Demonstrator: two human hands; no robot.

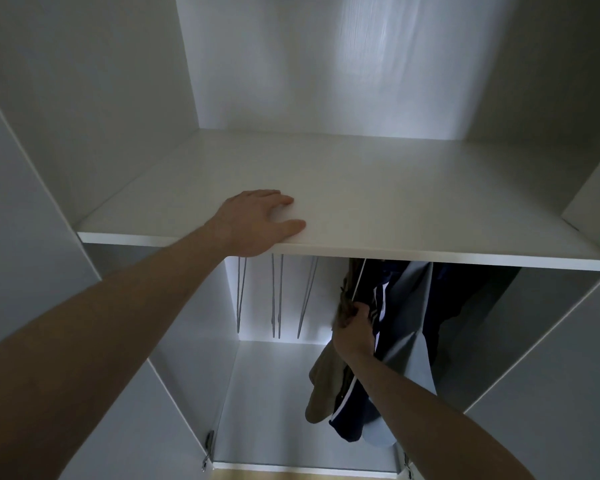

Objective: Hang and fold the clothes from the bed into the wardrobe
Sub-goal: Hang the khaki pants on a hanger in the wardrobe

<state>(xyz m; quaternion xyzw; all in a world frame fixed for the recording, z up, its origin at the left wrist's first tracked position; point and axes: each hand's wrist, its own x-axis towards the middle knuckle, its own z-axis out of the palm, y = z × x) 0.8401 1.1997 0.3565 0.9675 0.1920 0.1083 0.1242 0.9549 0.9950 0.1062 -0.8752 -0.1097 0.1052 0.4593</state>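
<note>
A: Left hand (257,221) lies flat on the shelf (395,188), fingers straight. Likely bracing.

B: Right hand (352,332) pinches the khaki garment (321,386) hanging below, beside the navy garment (381,306), probably straightening it.

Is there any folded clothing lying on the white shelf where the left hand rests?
No, the shelf carries only the left hand, laid flat near its front edge.

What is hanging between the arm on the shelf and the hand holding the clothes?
Empty white hangers hang under the shelf, between the left hand and the right hand gripping the clothes, in the head view.
</note>
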